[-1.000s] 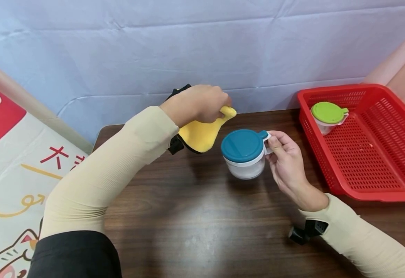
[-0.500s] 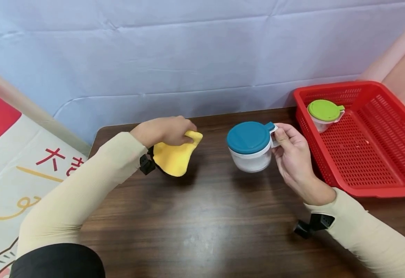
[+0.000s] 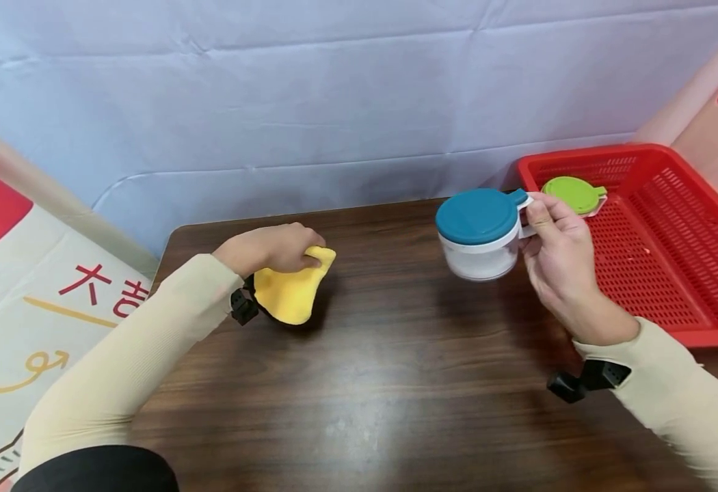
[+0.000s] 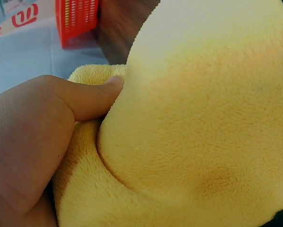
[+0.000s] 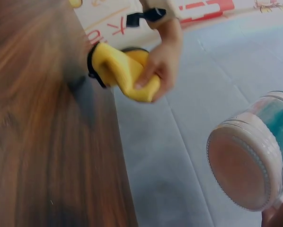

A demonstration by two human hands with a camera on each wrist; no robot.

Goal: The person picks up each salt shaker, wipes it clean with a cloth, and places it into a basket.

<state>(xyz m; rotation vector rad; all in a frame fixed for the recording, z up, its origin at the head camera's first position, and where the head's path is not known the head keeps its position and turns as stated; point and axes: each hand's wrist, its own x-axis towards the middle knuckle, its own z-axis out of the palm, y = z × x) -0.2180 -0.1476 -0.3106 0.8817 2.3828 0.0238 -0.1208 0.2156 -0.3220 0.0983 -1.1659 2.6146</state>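
My left hand [image 3: 275, 247] pinches a yellow plush cloth [image 3: 288, 290] with dark edging above the left part of the table. In the left wrist view the thumb presses on the cloth [image 4: 203, 127], which fills most of the picture. On the right, my right hand [image 3: 559, 253] grips the white handle of a clear seasoning jar [image 3: 481, 256] with a blue lid [image 3: 479, 215]. The jar is held upright above the table, just left of the red basket. In the right wrist view the base of the jar [image 5: 241, 165] shows at the right edge.
A red plastic basket [image 3: 630, 336] stands at the right, holding a jar with a green lid [image 3: 574, 195] in its back left corner. The brown wooden table [image 3: 365, 383] meets a pale cloth backdrop [image 3: 334, 102] behind. A printed sheet [image 3: 57, 342] hangs at the left.
My left hand has moved left and towards me with the yellow cloth. My right hand has carried the blue-lidded jar right and upward, closer to the basket.
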